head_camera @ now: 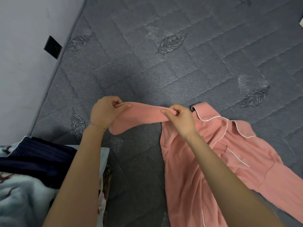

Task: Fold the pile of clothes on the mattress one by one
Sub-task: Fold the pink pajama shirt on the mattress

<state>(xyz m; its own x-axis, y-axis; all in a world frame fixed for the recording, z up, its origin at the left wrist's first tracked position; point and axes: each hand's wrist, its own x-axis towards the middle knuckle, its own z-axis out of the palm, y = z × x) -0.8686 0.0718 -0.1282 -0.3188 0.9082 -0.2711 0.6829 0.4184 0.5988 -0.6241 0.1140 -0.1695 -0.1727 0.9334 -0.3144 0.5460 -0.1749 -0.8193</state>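
A pink pyjama shirt (221,154) with white piping, a collar and a button lies spread on the grey quilted mattress (164,68), at the lower right. Its left sleeve (144,115) is lifted off the mattress and stretched between both hands. My left hand (105,112) pinches the sleeve's cuff end. My right hand (178,118) grips the sleeve near the shoulder, just left of the collar.
A pile of clothes lies at the lower left: a dark navy garment (36,158) on top of a light blue fleecy one (21,199), with a floral piece (105,182) at its edge. A white wall (21,63) with a black socket plate (52,47) borders the mattress on the left.
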